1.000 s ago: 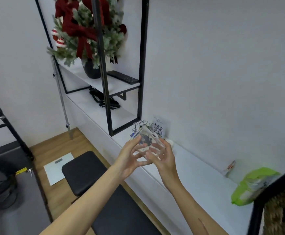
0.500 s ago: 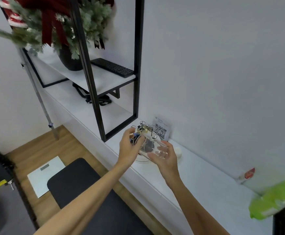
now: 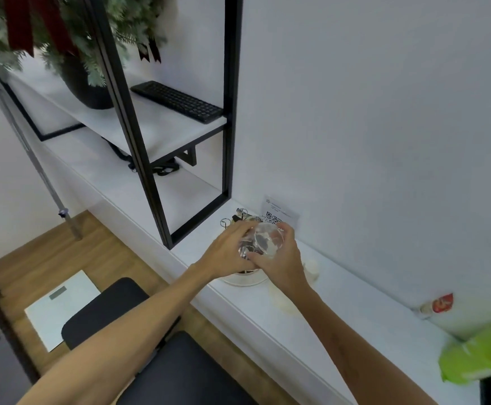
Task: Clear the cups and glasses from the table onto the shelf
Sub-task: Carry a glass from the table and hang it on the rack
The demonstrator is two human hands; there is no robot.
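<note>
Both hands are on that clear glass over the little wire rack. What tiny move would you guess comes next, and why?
Probably lower the glass a little onto one of the wire rack's prongs. Both the left hand and the right hand grip it, apparently turned bottom-up, directly above the rack on the white shelf, so it seems nearly placed.

card [image 3: 282,213]: qr code, small print above it too blurred to read | keyboard [image 3: 177,101]: key legends illegible | red-labelled packet [image 3: 440,304]: print unreadable

Keyboard [image 3: 177,101] on upper shelf [image 3: 162,135], right of plant pot [image 3: 87,90].
</note>
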